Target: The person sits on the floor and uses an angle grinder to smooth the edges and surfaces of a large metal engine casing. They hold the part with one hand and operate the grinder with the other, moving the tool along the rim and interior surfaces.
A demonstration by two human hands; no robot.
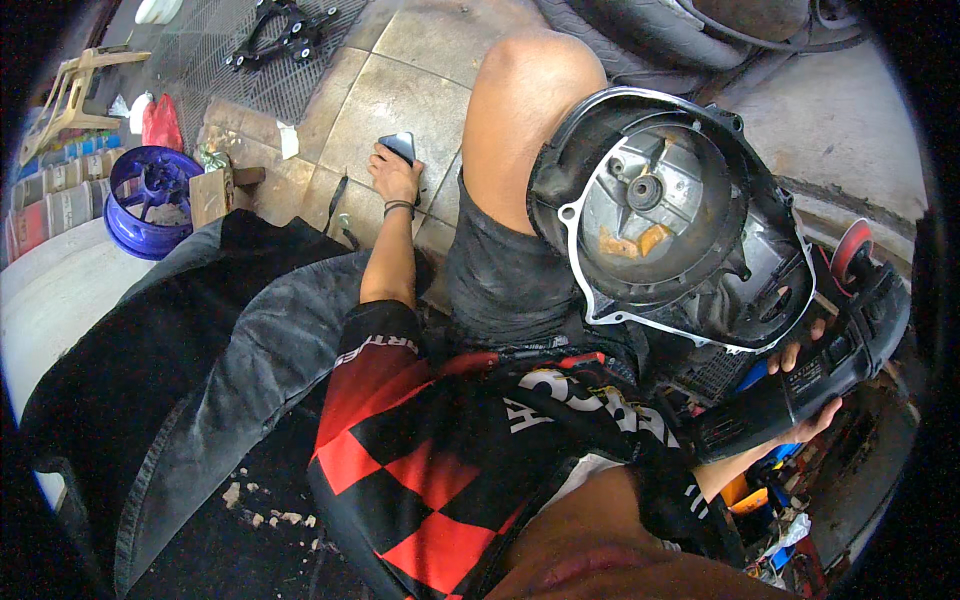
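My left hand (396,180) reaches down to the tiled floor, its fingers closed about the near end of a dark smartphone (399,146). On the right, my right hand (788,358) grips the body of a black angle grinder (790,392), which carries a red disc (853,246) at its far end. The grinder hides part of that hand. A large metal engine casing (745,255) leans against my raised leg, its hollow side facing up. Two yellowish-brown patches (636,241) show inside the casing's round recess.
Left of my hand, a thin dark tool (338,198) lies on the tiles. A purple wheel rim (118,226) stands farther left beside a wooden block (210,197). A black bracket-like part (283,35) rests on a grate at the back. Cluttered items (765,495) lie below the grinder.
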